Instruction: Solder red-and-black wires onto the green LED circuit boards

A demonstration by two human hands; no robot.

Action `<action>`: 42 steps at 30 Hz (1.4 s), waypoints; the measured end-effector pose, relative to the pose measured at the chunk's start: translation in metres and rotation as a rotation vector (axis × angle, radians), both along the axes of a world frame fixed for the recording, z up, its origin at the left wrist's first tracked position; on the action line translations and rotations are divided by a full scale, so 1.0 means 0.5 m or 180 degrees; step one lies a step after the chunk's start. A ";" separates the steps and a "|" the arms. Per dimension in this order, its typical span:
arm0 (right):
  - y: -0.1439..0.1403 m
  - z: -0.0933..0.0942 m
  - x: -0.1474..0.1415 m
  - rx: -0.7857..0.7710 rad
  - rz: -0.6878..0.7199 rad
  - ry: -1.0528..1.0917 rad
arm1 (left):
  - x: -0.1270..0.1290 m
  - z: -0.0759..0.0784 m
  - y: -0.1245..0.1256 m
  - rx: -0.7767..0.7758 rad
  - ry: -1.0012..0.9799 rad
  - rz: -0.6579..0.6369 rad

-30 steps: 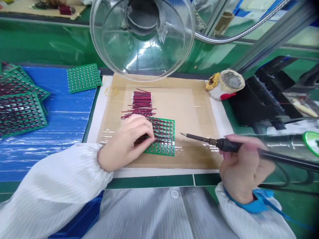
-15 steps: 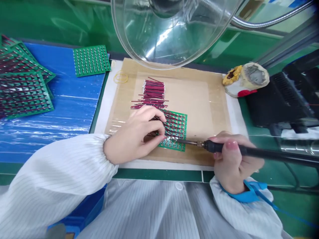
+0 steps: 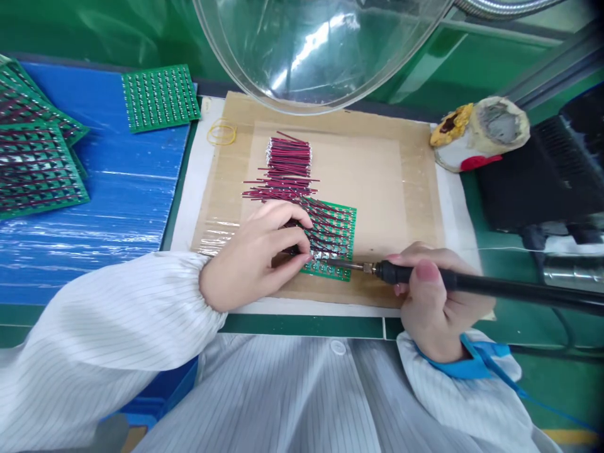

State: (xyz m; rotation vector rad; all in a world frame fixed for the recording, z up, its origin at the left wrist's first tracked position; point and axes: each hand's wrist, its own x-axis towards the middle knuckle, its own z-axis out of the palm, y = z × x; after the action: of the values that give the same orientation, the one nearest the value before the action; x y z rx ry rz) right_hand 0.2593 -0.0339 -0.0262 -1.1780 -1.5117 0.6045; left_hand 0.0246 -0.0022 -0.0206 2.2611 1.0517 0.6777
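A green circuit board (image 3: 346, 234) lies on the cardboard, with rows of dark red wires across it. My left hand (image 3: 262, 255) rests over the board's left part, thumb and forefinger pinched on a dark red wire whose end meets the lower rows; the fingers hide most of it. My right hand (image 3: 436, 296) grips a soldering iron (image 3: 396, 273) by its black handle, the metal tip touching or just above the board beside my left fingertips. Just above my left hand, a pile of dark red wires (image 3: 289, 160) lies on the cardboard.
Wired boards (image 3: 38, 167) are stacked on a blue sheet (image 3: 127, 207) at left, near a board without wires (image 3: 161, 99). A yellow rubber band (image 3: 221, 133) lies on the mat. A clear round shield (image 3: 321, 56) overhangs the back. A tape-wrapped holder (image 3: 497, 129) stands at right.
The iron's tip has shifted slightly left along the board, towards my left fingertips. My left hand keeps its pinch. The whole view has tilted a little.
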 end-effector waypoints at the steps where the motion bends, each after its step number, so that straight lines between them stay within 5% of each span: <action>1: 0.000 -0.001 0.001 -0.0020 0.0003 -0.0005 | 0.000 -0.001 0.000 0.0009 -0.0006 0.0004; 37: 0.006 -0.014 0.002 0.0352 0.0088 0.0012 | 0.005 -0.004 0.000 -0.0002 -0.0103 0.0083; 42: 0.011 -0.012 -0.003 0.0618 -0.0304 0.0297 | 0.006 -0.004 0.002 -0.0068 -0.0088 0.0104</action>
State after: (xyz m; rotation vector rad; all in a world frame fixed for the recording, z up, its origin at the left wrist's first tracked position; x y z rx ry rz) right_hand 0.2577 -0.0286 -0.0320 -1.0517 -1.3935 0.4322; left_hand 0.0276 -0.0013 -0.0227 2.2146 1.0796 0.7061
